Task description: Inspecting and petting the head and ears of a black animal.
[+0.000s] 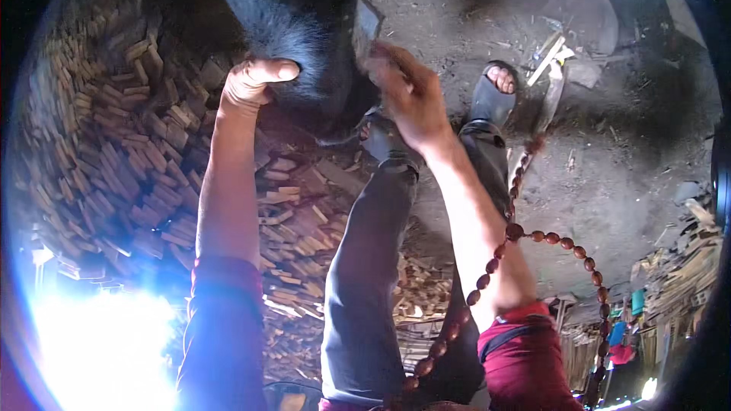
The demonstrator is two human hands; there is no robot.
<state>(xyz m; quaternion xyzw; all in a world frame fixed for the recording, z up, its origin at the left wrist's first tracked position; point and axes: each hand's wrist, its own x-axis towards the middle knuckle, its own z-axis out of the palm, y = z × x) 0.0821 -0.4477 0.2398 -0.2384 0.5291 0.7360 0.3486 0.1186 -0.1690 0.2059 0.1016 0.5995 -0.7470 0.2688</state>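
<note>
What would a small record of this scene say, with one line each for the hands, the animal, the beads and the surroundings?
Left hand: thumb against dark fur, fingers mostly hidden
Right hand: blurred, close beside the animal; contact unclear
Animal: dark-furred, only partly in view, kind uncertain
String of beads: brown, hanging across the view in front of the right forearm
Wood pieces: many, heaped on the left
Floor: bare earth, scattered with bits

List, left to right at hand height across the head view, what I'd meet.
Piled wood pieces → left hand → dark-furred animal → right hand → the person's right foot → pale wood strip on the ground.
</note>
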